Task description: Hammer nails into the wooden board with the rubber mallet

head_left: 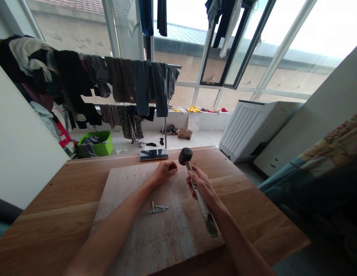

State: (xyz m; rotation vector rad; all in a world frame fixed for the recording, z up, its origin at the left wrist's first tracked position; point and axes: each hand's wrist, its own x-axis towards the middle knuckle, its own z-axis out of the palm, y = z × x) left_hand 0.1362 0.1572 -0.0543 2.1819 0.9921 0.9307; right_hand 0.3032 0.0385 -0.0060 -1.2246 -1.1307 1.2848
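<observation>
My right hand is wrapped around the handle of a mallet, whose black head is raised above the far right part of a worn wooden board. At the board's far edge my left hand rests with its fingers curled and pinched together. Whatever it may hold is too small or hidden to make out. Several loose nails lie in a small pile on the board, between my forearms. A row of small dark marks runs along the board's far left part.
The board lies on a wooden table. A phone lies at the table's far edge. Beyond are a clothes rack with hanging laundry, a green basket and a white appliance. A curtain hangs at the right.
</observation>
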